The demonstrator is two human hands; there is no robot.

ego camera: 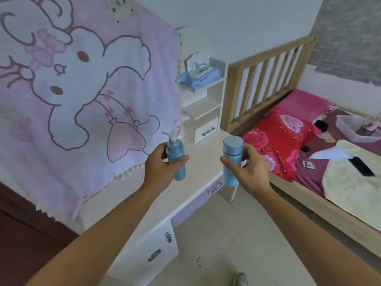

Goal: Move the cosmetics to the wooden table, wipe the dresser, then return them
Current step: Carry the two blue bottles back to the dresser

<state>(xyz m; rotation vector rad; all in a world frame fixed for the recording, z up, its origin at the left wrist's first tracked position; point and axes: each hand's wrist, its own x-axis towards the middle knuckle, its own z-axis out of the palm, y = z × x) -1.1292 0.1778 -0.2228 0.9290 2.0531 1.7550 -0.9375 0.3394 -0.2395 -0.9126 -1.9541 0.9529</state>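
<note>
My left hand point(159, 167) grips a blue pump bottle point(175, 155) with a white pump head, held upright above the cream dresser top point(140, 188). My right hand point(248, 166) grips a taller light-blue capped bottle point(232, 159), upright, over the dresser's front right corner. The two bottles are apart, about a hand's width between them. Neither bottle touches the dresser surface. No wooden table is in view.
A pink rabbit-print cloth point(82, 89) hangs over the back of the dresser. Small white shelves with a drawer point(203, 120) hold a blue wipes pack point(201, 76). A wooden bed point(309, 141) with red bedding, a plastic box and papers stands to the right. Dresser drawers point(156, 244) face the floor.
</note>
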